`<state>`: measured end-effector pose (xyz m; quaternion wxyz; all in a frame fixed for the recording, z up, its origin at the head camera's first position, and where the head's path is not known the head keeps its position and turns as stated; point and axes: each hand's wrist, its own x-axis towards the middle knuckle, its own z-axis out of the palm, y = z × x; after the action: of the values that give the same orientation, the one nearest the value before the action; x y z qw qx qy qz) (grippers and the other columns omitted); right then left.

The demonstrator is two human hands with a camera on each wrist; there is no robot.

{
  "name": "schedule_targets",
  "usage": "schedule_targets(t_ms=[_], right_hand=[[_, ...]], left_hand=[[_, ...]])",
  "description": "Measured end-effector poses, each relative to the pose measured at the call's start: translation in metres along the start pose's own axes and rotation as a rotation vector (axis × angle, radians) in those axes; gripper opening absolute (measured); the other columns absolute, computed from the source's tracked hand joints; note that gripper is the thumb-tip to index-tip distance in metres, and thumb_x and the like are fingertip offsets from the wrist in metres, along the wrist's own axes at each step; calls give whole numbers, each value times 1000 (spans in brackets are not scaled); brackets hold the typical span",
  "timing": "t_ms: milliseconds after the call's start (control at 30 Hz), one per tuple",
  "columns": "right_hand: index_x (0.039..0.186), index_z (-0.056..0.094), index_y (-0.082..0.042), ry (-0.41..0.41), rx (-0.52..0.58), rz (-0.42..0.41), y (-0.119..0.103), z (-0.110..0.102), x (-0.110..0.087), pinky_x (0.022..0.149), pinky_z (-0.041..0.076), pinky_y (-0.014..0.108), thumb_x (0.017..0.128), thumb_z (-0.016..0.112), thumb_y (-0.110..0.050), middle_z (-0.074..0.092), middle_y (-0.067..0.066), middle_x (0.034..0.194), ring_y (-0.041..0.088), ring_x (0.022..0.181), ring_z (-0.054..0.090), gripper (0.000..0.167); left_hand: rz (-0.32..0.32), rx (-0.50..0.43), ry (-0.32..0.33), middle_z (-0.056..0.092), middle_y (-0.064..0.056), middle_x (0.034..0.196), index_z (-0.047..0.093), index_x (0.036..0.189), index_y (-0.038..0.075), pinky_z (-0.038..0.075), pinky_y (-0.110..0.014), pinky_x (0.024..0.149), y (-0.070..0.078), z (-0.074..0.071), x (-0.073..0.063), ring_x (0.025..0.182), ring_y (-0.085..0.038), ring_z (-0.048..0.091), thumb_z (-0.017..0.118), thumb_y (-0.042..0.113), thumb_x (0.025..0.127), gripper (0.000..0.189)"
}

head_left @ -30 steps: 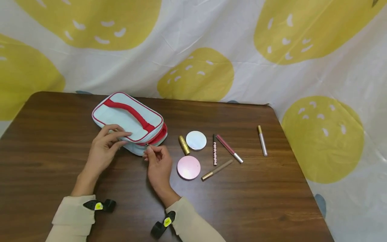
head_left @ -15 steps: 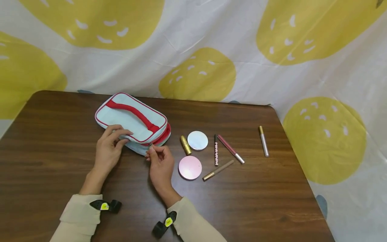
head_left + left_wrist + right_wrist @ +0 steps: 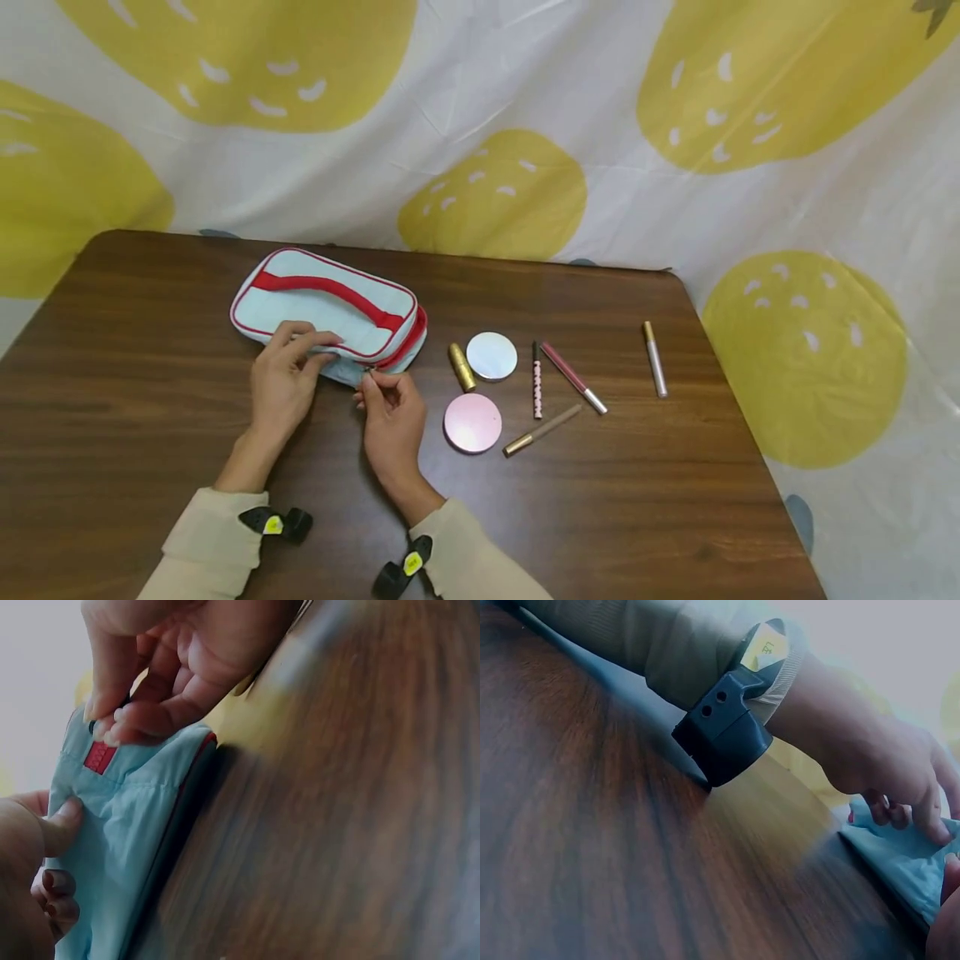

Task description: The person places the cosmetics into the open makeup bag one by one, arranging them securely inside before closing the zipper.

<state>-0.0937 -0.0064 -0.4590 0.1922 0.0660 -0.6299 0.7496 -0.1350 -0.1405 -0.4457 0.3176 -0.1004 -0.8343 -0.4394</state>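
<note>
A pale blue zip pouch (image 3: pixel 292 310) with red piping and a red strap handle (image 3: pixel 326 287) lies at the left of the table. My left hand (image 3: pixel 287 379) holds its near side, with the thumb below the lid edge and fingers on top. At the near right corner my right hand (image 3: pixel 393 421) pinches the zipper pull, mostly hidden by the fingertips. The zip gapes at the pouch's right end, showing red lining (image 3: pixel 412 342). In the left wrist view a short stretch of red zipper (image 3: pixel 99 757) shows just under the right fingertips.
Right of the pouch lie a gold tube (image 3: pixel 462 368), a white round compact (image 3: pixel 492 356) and a pink one (image 3: pixel 472 423). Several slim cosmetic tubes and pencils (image 3: pixel 573 377) lie beyond, one silver-and-gold tube (image 3: pixel 655 358) farther right. A patterned curtain (image 3: pixel 487 192) hangs behind the table.
The pouch has turned slightly, its handle lying more level across the view. My left hand has moved right along its near side. The right hand keeps its pinch, now slightly farther from the right end.
</note>
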Motion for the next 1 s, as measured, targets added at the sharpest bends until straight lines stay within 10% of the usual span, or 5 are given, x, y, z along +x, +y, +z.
schedule_targets(t_ms=[1000], right_hand=[[91,61,11,-88,-40,79,-13,7,-8,66,56,39,92,60,0,67,25,83,42,74,66,10]], left_hand=[[7,47,-8,62,-8,92,76,88,9,36,-25,59,4,2,3,63,-17,52,80,0,72,19]])
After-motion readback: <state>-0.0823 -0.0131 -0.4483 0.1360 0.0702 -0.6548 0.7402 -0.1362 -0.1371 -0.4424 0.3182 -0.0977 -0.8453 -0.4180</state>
